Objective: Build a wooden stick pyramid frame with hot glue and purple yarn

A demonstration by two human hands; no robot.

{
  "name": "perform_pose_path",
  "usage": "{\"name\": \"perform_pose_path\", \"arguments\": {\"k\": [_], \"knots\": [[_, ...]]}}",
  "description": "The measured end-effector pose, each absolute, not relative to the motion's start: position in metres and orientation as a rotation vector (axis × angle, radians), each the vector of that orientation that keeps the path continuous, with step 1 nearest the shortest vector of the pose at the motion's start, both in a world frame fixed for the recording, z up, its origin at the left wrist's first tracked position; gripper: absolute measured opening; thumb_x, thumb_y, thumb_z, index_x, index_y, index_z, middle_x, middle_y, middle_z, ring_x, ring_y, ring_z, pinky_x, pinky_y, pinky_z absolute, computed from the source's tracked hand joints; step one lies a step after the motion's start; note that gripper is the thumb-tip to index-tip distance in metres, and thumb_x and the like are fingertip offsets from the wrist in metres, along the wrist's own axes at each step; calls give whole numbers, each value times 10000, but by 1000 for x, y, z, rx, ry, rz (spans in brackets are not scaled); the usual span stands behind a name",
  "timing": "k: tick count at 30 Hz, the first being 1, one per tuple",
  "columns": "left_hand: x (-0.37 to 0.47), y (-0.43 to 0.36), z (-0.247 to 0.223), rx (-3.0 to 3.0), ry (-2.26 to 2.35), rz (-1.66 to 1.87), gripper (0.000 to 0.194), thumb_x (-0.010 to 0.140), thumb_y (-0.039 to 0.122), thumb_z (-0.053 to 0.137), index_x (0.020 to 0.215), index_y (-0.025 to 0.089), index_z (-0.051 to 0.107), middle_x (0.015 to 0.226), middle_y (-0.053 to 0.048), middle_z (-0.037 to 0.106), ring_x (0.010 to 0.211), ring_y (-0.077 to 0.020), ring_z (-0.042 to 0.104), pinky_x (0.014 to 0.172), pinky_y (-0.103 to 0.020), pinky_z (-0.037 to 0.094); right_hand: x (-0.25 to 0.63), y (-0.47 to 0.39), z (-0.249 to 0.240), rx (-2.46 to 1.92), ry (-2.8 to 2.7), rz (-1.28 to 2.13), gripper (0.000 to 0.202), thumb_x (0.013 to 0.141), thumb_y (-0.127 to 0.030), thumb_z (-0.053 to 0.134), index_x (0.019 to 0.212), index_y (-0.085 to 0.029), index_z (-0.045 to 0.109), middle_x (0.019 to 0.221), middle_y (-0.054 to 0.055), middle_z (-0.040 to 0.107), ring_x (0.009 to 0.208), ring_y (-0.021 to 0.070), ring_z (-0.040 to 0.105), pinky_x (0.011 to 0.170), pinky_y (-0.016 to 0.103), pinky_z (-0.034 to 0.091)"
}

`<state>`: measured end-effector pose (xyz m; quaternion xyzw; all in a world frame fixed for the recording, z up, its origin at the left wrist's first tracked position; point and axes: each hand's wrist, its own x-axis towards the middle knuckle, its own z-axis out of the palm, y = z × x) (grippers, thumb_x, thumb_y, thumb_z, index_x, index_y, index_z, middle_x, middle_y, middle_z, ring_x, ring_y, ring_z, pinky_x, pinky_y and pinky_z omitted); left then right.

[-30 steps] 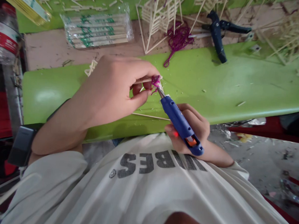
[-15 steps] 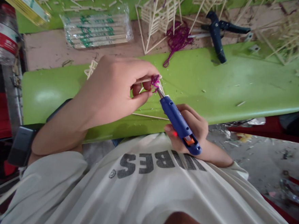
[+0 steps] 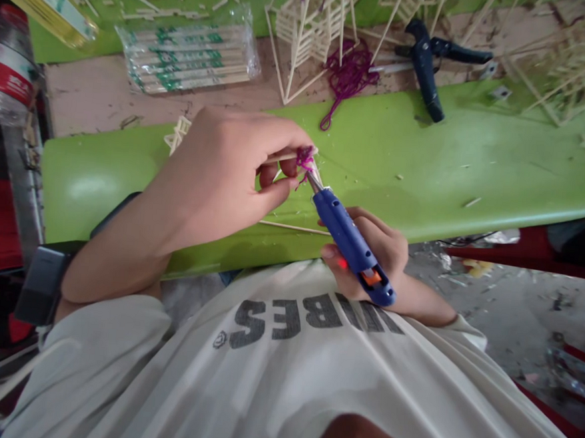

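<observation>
Thin wooden sticks with purple string (image 3: 305, 158) wound at their joint are pinched in my left hand (image 3: 226, 167). My right hand (image 3: 378, 248) is wrapped round a blue glue gun (image 3: 347, 236) with an orange part near its rear end. The gun's metal nozzle points up and left, touching or very close to the string-wound joint. A red light shows beside my right thumb. Below my left hand, a long thin stick (image 3: 294, 228) extends towards the glue gun. The rest of the held sticks is mostly hidden by my left hand.
On the green table (image 3: 451, 170) lie a purple string pile (image 3: 350, 73), a dark cutter (image 3: 426, 68) and bagged sticks (image 3: 188, 58). Stick frames (image 3: 310, 33) stand at the back. A yellow liquid bottle (image 3: 47, 2) and a red-labelled bottle (image 3: 7, 69) are at the left.
The glue gun has shifted very slightly down and right at its rear end. Both hands keep their holds, and my left hand has hardly moved.
</observation>
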<state>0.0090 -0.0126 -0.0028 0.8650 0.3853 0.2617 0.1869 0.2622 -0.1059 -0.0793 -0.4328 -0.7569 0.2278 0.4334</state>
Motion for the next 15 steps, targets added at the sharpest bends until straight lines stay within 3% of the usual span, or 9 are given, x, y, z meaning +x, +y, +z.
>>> {"name": "perform_pose_path", "arguments": {"k": [15], "knots": [[8, -12, -5, 2420, 1071, 736, 281, 953, 129, 716, 1201, 218, 815, 892, 38, 769, 754, -95, 689, 798, -250, 568, 266, -107, -79, -1078, -1897, 591, 175, 975, -383, 787, 1053, -238, 729, 971, 70, 795, 815, 222, 805, 656, 323, 662]]}}
